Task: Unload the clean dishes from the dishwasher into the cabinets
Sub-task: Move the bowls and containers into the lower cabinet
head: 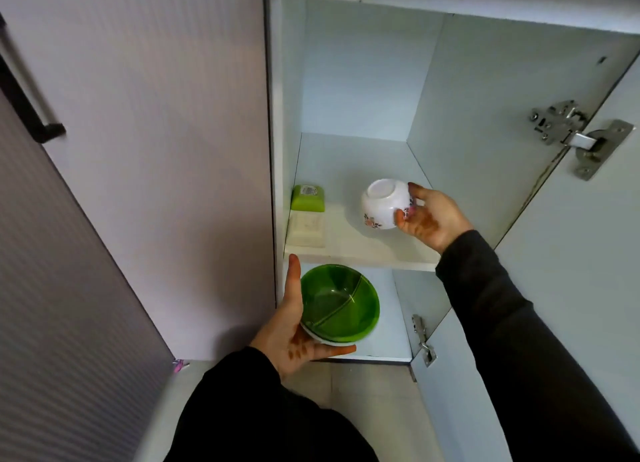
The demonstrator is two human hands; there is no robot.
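1. Nearest to the camera, the left hand (294, 326) holds a green bowl (341, 304) from below and from its left side. The palm is under the base, the thumb lies along the bottom edge, and the fingers stand up along the left rim. A white rim shows under the green one, so maybe there are two bowls stacked, but I cannot tell for sure.
2. The green bowl is in front of the lower opening of the cabinet (450, 80), just below the front edge of the shelf (346, 250). It looks like thin plastic, so I judge it light and not easy to break, but smooth. Support under the base seems the safest grip.
3. Further in, the right hand (429, 215) pinches a white bowl with flowers (386, 203), thumb and fingers on its right side. The bowl is upside down, near the middle of the shelf, and I cannot tell if it already rests there.
4. This bowl looks like ceramic or glass: heavier, stiff, fragile. It should go down softly.
5. At the left edge of the shelf stand a green box (308, 198) and a white box (308, 227).
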